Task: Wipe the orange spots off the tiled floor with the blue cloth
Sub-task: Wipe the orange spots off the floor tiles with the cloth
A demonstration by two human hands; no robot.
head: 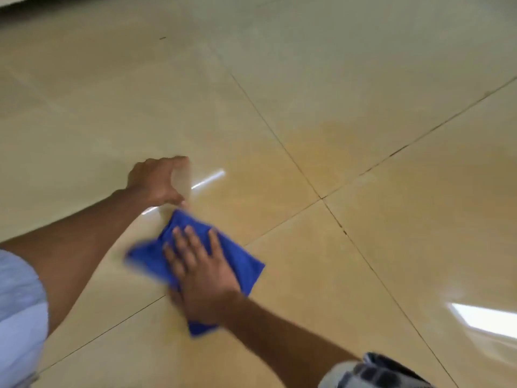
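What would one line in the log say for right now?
step: wiping | right hand: flat on cloth | left hand: holding pale thing, blurred | floor: no clear orange spots visible

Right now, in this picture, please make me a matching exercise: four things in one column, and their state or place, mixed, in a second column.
1. right hand
2. left hand
3. blue cloth
4. tiled floor

a. glossy, shows bright reflections
b. closed around a pale translucent object
c. spread flat under a palm
d. pressed open on top of the cloth

Pairs: 1-d, 2-b, 3-c, 4-a
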